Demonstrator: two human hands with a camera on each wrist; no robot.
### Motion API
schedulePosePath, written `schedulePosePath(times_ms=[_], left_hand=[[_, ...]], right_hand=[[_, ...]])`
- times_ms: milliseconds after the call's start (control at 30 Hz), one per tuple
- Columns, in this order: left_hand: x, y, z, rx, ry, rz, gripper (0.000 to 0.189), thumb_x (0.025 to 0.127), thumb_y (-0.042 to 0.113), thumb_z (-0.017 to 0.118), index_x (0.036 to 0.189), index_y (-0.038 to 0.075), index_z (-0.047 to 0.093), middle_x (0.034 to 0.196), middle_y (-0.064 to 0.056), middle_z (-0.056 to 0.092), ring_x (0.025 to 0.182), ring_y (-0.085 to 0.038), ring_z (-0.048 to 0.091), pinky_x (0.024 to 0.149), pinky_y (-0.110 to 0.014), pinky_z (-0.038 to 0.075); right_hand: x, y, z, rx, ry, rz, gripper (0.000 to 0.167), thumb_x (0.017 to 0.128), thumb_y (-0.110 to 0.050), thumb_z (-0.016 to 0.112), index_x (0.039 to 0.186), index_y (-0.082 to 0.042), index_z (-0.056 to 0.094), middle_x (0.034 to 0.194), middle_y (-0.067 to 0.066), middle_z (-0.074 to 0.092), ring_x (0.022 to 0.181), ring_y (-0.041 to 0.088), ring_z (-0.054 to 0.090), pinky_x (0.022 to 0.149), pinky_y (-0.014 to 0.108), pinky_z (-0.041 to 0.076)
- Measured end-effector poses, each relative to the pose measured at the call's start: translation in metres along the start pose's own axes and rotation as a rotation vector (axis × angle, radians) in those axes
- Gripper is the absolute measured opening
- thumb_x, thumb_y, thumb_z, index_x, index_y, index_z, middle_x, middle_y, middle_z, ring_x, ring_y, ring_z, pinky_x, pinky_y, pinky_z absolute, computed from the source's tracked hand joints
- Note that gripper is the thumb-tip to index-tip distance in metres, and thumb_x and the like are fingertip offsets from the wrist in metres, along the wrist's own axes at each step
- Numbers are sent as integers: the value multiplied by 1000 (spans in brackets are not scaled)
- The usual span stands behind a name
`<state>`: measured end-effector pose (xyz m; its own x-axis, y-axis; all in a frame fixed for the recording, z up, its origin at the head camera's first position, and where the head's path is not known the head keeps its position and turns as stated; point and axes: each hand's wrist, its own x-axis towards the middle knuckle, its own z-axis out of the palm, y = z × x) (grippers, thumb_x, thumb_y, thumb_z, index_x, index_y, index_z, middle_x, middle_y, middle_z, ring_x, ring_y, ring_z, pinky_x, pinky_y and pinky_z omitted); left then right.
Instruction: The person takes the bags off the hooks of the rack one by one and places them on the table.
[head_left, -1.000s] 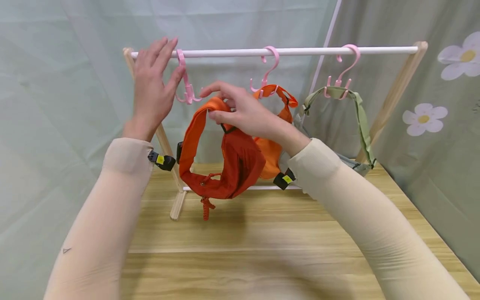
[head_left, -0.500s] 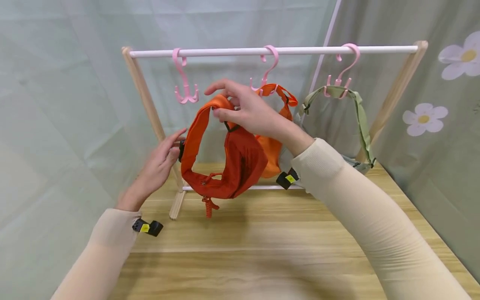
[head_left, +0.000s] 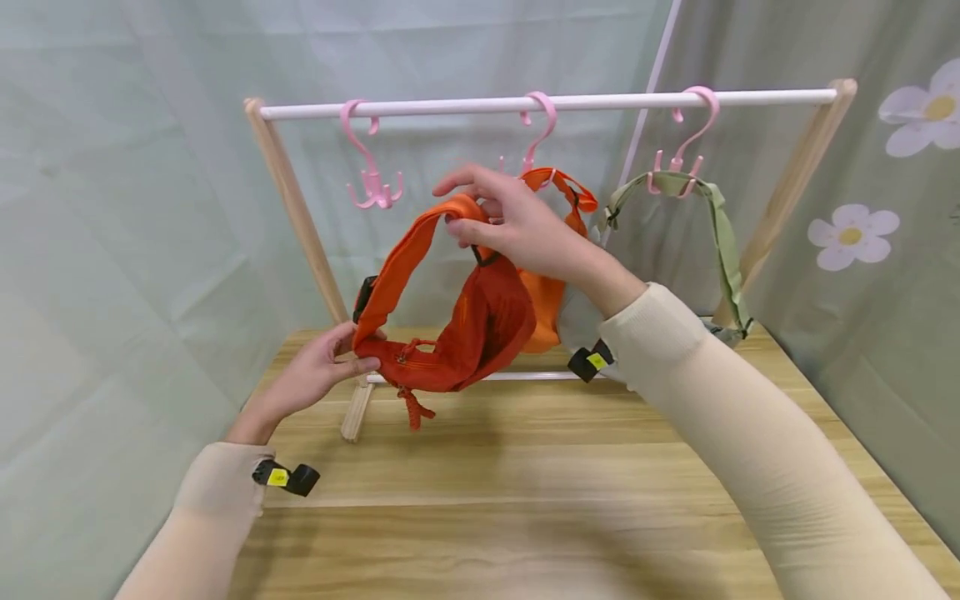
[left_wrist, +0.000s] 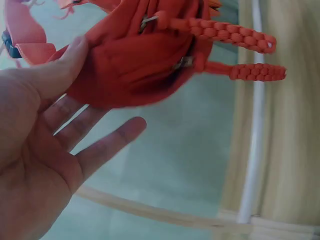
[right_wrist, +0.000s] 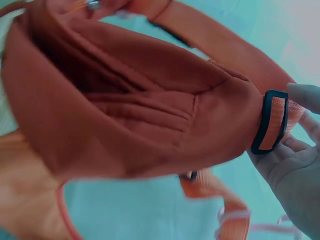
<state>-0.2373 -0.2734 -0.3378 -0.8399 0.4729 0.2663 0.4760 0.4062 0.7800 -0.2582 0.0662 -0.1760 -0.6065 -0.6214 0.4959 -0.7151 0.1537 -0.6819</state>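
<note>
My right hand [head_left: 525, 229] pinches the orange strap of a red-orange waist bag [head_left: 487, 321], holding it up in front of the rack. At the bag's lower left end, my left hand [head_left: 311, 371] grips the fabric, thumb in front and fingers partly hidden behind. Two braided zipper pulls [left_wrist: 235, 37] dangle from the bag in the left wrist view. The right wrist view shows the main pocket [right_wrist: 75, 75] gaping and a black strap slider [right_wrist: 270, 122] beside my fingers. Left of the right hand, a pink hook [head_left: 372, 187] with several prongs hangs bare from the rail.
A white rail [head_left: 450, 106] on wooden legs [head_left: 296, 208] spans the wooden table [head_left: 480, 467]. An orange bag [head_left: 543, 312] hangs from the middle pink hook [head_left: 551, 125], behind the held bag. On the right hook [head_left: 705, 133] hangs a green-strapped bag [head_left: 723, 242].
My left hand has left the rail by the left pink hook, come down and taken hold of the bag's lower left end. The right hand has shifted slightly right with the strap.
</note>
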Motion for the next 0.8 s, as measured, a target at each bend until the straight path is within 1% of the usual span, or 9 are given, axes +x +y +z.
schedulePosePath(times_ms=[67, 167, 267, 367, 433, 533, 633, 700, 800], left_hand=[[-2, 5, -8, 5, 49, 19, 35, 104, 8, 64, 137, -1, 58, 121, -5, 71, 111, -6, 66, 93, -21, 54], [-6, 14, -23, -52, 103, 50, 34, 105, 1, 59, 137, -7, 56, 112, 4, 73, 102, -5, 71, 89, -22, 57], [-9, 22, -36, -69, 144, 73, 31, 105, -1, 57, 136, -4, 59, 108, 8, 74, 96, -5, 73, 84, -22, 59], [-10, 31, -47, -31, 171, 76, 28, 107, 2, 56, 133, 2, 63, 105, 8, 75, 92, -6, 73, 80, -22, 60], [-10, 37, -53, 25, 190, 76, 26, 107, 5, 56, 132, 4, 64, 103, 10, 75, 88, -6, 73, 77, -22, 60], [-10, 45, -60, 77, 216, 79, 23, 108, 7, 55, 129, 3, 65, 100, 11, 75, 83, -7, 73, 73, -22, 60], [-10, 54, -66, 91, 241, 96, 21, 108, 6, 55, 124, 6, 67, 95, 9, 75, 77, -8, 72, 69, -21, 59], [-9, 60, -69, 97, 255, 102, 21, 108, 6, 55, 123, 12, 69, 93, 9, 74, 74, -7, 72, 67, -20, 59], [-7, 67, -74, 112, 271, 111, 23, 107, 4, 56, 121, 16, 69, 91, 8, 73, 72, -6, 70, 66, -18, 58]], right_hand=[[-6, 4, -3, 3, -8, 18, 30, 104, -8, 63, 133, -7, 60, 97, 16, 65, 82, 28, 63, 72, 33, 51], [-17, 14, -7, 3, -39, 50, 28, 104, -7, 63, 131, -6, 61, 96, 20, 64, 79, 33, 59, 65, 32, 48], [-26, 26, -9, 15, -83, 74, 30, 104, -5, 62, 134, -5, 60, 105, 18, 66, 88, 36, 63, 72, 32, 53], [-34, 39, -9, 19, -117, 87, 34, 103, -4, 63, 137, -4, 59, 110, 13, 68, 94, 35, 67, 80, 34, 56], [-38, 45, -7, 27, -134, 99, 36, 103, -5, 63, 139, -4, 57, 111, 12, 68, 96, 35, 67, 84, 36, 56], [-44, 54, -2, 39, -164, 116, 37, 104, -4, 62, 140, -3, 55, 110, 18, 69, 97, 37, 66, 86, 37, 55], [-48, 60, 3, 36, -201, 127, 38, 104, -4, 61, 141, -3, 53, 114, 22, 68, 98, 35, 65, 87, 37, 54], [-50, 63, 7, 22, -220, 132, 38, 104, -5, 61, 142, -3, 53, 117, 23, 67, 99, 30, 66, 87, 36, 53], [-52, 67, 12, 11, -239, 140, 39, 105, -8, 61, 143, -4, 52, 121, 20, 67, 101, 25, 65, 87, 36, 52]])
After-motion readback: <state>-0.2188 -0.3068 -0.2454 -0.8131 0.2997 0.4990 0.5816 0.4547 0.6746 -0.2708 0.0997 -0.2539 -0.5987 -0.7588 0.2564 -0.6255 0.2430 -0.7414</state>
